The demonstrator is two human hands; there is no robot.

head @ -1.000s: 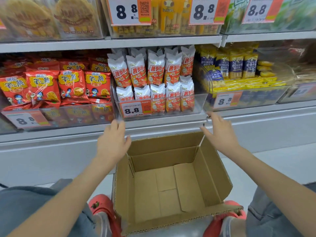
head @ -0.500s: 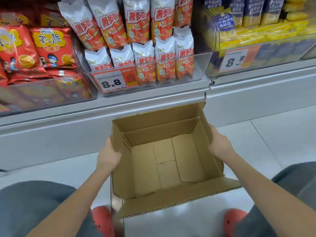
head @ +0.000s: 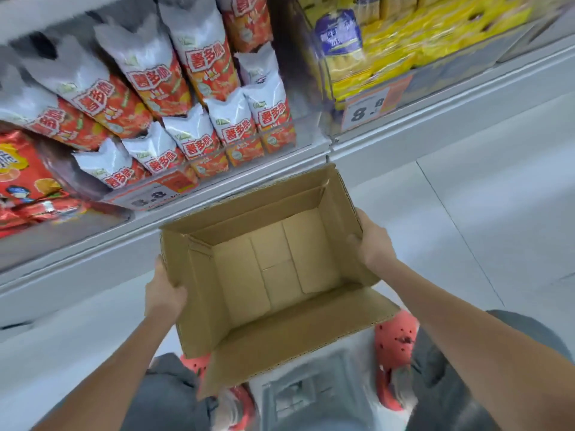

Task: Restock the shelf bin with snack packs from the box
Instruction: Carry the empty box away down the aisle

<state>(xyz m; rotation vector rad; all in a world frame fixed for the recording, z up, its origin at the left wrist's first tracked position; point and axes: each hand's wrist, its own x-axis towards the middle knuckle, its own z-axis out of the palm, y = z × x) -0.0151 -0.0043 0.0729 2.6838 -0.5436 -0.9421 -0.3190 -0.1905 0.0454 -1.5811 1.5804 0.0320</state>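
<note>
**Open carton held at both sides below stocked bin**

I am gripping the open brown cardboard box (head: pixel 273 269) with both hands: my left hand (head: pixel 163 295) is clamping its wall at 9 o'clock, my right hand (head: pixel 375 247) its wall at 3 o'clock. Nothing is lying on its bare floor. At 11 o'clock, white-and-orange snack packs (head: pixel 236 119) are standing in the clear plastic shelf bin (head: pixel 306 119).

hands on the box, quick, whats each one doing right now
Left hand: grips the left wall of the empty cardboard box.
Right hand: grips the box's right wall, thumb hooked over the rim.
</note>
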